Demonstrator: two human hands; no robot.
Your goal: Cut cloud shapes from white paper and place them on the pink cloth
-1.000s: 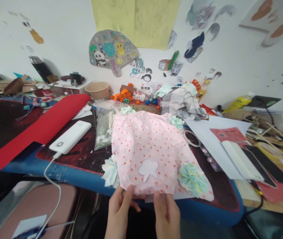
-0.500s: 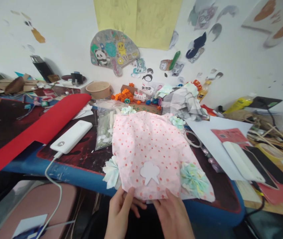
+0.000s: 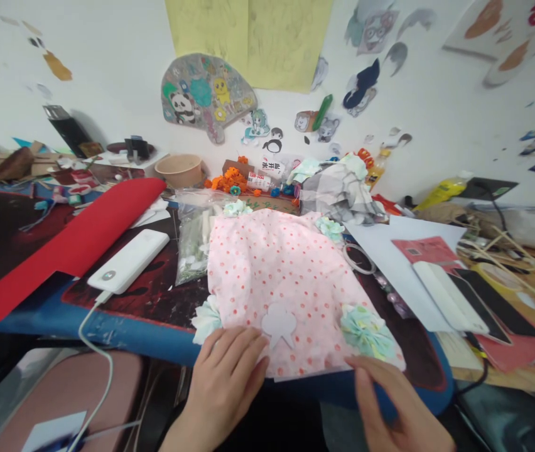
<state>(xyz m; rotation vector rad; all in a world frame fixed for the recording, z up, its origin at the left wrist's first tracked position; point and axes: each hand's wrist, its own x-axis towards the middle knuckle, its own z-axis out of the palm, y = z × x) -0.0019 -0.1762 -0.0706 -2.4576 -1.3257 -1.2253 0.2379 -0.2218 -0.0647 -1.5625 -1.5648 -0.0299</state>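
A pink cloth with red dots (image 3: 291,263) lies over the front part of the table, its near edge by the table's rim. Ruffled pale green fabric flowers, such as the one at its lower right (image 3: 368,333), sit along its sides. Low in the middle of the cloth rests a small white cloud-shaped cutout (image 3: 279,321). My left hand (image 3: 227,373) lies palm down on the lower left of the cloth, fingers stretched out beside the cutout. At the lower right edge is my right hand (image 3: 392,398), its forefinger touching the cloth's border and its thumb apart below.
Left of the cloth are a clear plastic bag (image 3: 193,242), a white power bank (image 3: 129,260) with a cable, and a long red sheet (image 3: 93,232). White paper (image 3: 404,267) and phones (image 3: 498,304) lie on the right. A stool (image 3: 107,383) stands below left.
My left hand has come up from under the near edge onto the cloth. My right hand has moved right along the edge. The whole view has shifted slightly.
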